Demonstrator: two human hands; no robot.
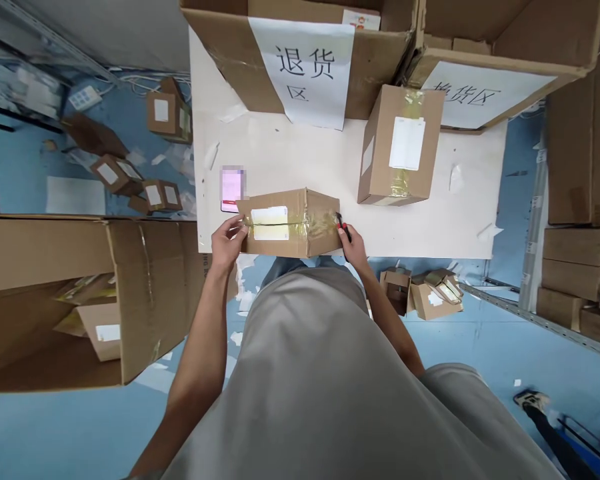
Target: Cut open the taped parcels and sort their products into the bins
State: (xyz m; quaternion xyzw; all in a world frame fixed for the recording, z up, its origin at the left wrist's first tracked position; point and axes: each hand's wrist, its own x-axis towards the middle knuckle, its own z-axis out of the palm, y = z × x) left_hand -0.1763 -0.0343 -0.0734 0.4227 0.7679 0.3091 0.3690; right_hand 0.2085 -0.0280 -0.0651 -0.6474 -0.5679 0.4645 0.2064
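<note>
A taped cardboard box [323,217] with a white label lies at the front edge of the white table [300,150]. My left hand [229,241] grips its left end, fingers on the top and side. In my right hand [353,245] is a box cutter [344,228], black with red parts, held against the box's right end. The seam along the box's top shows as a dark line through the clear tape; I cannot tell how far it is slit. A phone [231,189] with a lit pink screen lies behind the box's left end.
Another sealed carton [377,157] stands at the back right. Two large open boxes with paper signs, the left [230,53] and right [570,60], line the table's rear. A big open box [150,287] is at my left. Small cartons [435,297] lie on the floor. A person's shoe [533,400] shows lower right.
</note>
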